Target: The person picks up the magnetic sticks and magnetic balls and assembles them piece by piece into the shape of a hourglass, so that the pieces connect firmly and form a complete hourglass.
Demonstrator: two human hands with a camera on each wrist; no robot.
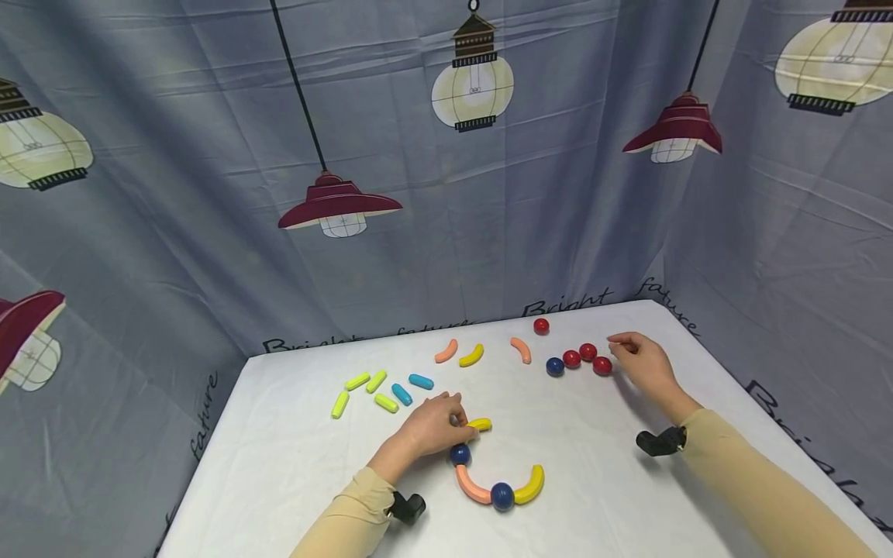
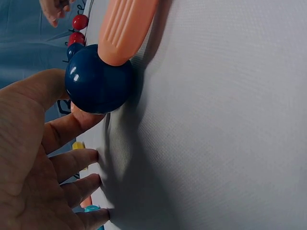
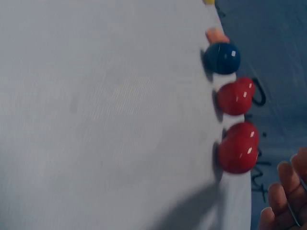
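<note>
My left hand [image 1: 431, 425] is at the upper left end of a joined chain, its thumb and index finger pinching a yellow curved rod [image 1: 481, 424] beside a blue ball [image 1: 460, 454]. From that ball an orange curved rod [image 1: 473, 487] runs to a second blue ball [image 1: 502, 497], then another yellow curved rod [image 1: 531, 486]. In the left wrist view, the near blue ball [image 2: 98, 79] hides the pinched rod and fingertips. My right hand [image 1: 645, 370] hovers beside several red balls [image 1: 602, 366], fingers loosely bent and holding nothing.
Lime green rods [image 1: 339, 404] and blue rods [image 1: 401, 394] lie at the left. Farther back are orange curved rods [image 1: 446, 351] and a yellow one [image 1: 471, 356]. A blue ball [image 1: 554, 366] sits by the red ones; a lone red ball [image 1: 541, 326] is near the back edge.
</note>
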